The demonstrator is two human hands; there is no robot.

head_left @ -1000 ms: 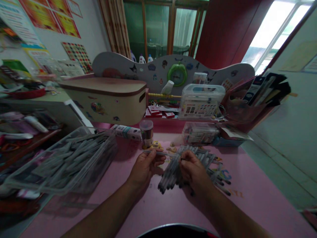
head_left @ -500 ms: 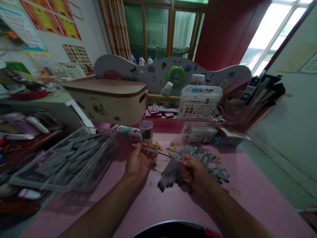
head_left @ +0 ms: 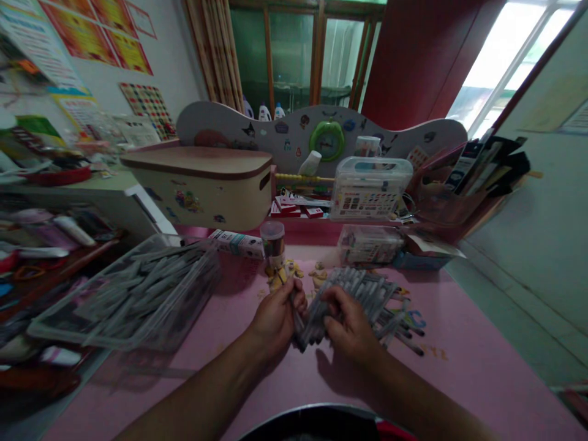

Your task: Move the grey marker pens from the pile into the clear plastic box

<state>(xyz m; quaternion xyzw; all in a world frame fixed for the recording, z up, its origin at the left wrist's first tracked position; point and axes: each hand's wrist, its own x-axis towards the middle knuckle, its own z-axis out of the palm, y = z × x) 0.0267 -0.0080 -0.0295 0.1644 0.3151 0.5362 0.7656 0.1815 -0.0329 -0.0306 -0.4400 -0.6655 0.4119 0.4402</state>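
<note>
My left hand [head_left: 277, 315] is closed around a slim grey pen [head_left: 296, 315], held steeply tilted just left of a pile of pens. This pile of grey pens [head_left: 356, 288] with dark tips lies on the pink table [head_left: 257, 392]. Over its near side is my right hand [head_left: 351, 324], thumb and index finger apart, with nothing visible between them; its other fingers are partly hidden. At the left, a clear plastic bin [head_left: 184, 318] holds many more grey pens [head_left: 147, 288].
Behind my left hand stands a clear lidded jar [head_left: 274, 242], near a long white box [head_left: 237, 243]. A cream storage box [head_left: 202, 196], a clear carry case [head_left: 372, 190] and a clear box [head_left: 370, 245] line the back. A dark rounded edge [head_left: 316, 422] shows at the bottom.
The pen stretched between both hands has left the right fingers and now stands tilted in my left hand, which moved right and down beside the pile. My right hand has opened.
</note>
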